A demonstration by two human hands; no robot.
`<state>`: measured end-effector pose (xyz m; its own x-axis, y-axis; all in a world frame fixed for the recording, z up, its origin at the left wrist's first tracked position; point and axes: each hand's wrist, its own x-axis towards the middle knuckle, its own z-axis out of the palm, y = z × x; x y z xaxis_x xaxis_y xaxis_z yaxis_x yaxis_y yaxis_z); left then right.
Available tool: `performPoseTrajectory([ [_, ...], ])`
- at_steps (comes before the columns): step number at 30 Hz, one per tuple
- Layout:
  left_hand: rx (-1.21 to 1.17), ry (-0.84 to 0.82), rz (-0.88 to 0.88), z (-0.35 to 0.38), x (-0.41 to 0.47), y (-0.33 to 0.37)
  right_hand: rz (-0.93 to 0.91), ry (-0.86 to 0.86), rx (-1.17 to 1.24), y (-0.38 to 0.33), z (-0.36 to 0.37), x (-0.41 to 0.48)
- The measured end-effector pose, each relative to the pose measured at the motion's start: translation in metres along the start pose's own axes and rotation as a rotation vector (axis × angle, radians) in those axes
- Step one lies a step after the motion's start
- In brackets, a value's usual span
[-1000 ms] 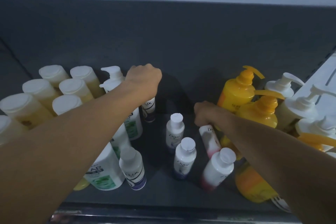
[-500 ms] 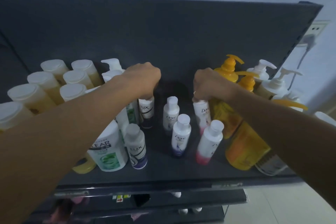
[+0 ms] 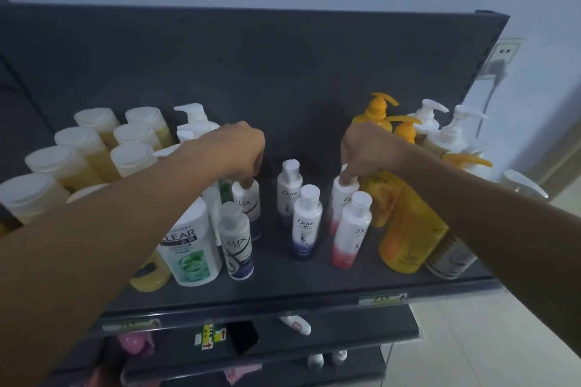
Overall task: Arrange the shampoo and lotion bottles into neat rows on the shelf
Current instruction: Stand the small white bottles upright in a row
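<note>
While the left grip (image 3: pixel 243 151) clasps a white Lux bottle (image 3: pixel 250 203) by its cap, the right grip (image 3: pixel 366 148) pinches a pink-based Dove bottle (image 3: pixel 339 198), well behind the shelf edge (image 3: pixel 283 298).

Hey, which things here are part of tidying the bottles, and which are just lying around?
Part of the job: left hand, gripping the rear Lux bottle; right hand, pinching the rear pink Dove bottle; blue Dove bottles; Clear bottle; shelf.
Lying about: wall socket; dark flat object and pink item on the lower shelf.
</note>
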<state>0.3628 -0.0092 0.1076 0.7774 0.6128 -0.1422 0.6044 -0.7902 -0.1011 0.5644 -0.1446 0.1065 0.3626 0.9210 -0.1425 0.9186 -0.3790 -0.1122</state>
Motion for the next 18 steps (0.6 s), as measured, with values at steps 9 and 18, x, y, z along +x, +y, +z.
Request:
performPoseTrajectory([
  [9,-0.054,0.055,-0.030,0.004,-0.019,0.000,-0.012,0.025,0.016,0.000,0.003,-0.008],
  [18,-0.176,0.162,-0.149,-0.022,-0.080,-0.006,-0.094,0.111,-0.025,-0.025,-0.021,-0.016],
])
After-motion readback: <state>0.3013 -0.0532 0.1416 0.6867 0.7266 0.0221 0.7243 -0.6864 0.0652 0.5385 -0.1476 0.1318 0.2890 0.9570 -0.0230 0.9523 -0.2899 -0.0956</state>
